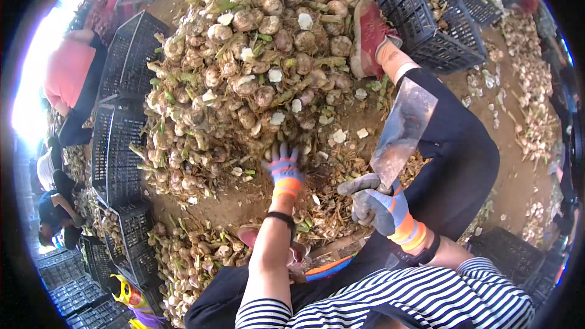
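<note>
A big heap of garlic bulbs (256, 61) with stalks and roots lies on the dirt in front of me. My left hand (283, 167), in a striped work glove, reaches into the near edge of the heap, fingers spread among the bulbs. I cannot tell whether it holds one. My right hand (381, 204), in a grey and orange glove, grips the handle of a broad cleaver (402, 131), blade pointing up over my right leg in dark trousers (454, 164). Cut roots and stalks litter the ground between my hands.
Black plastic crates stand at the left (125, 140) and at the top right (426, 12). My red shoe (368, 36) rests against the heap. Other people sit at the far left (70, 79). More garlic lies at the right (533, 85) and bottom left (189, 256).
</note>
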Available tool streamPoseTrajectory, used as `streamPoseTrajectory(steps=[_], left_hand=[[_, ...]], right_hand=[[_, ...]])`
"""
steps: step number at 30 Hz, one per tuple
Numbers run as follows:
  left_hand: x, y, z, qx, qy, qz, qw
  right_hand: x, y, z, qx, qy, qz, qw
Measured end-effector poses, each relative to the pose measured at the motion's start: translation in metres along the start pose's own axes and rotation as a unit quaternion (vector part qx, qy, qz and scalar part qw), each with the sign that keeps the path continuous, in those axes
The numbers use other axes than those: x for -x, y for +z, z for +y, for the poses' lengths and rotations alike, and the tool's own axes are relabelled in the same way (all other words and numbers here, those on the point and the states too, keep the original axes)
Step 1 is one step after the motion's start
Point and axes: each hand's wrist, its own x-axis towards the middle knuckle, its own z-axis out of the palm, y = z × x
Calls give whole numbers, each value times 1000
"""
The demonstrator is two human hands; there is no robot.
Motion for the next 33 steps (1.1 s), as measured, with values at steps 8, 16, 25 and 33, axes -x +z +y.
streamPoseTrajectory(steps=[8,16,25,33], left_hand=[[94,88,-22,167,-44,7,985],[117,112,-61,330,-196,330,863],[82,135,-155,244,-310,178,901],[90,122,-84,316,-138,170,923]], right_hand=[[5,0,13,32,2,-14,999],[9,8,23,62,-28,-16,998],[7,12,27,79,13,-15,997],[4,16,28,123,12,-22,992]])
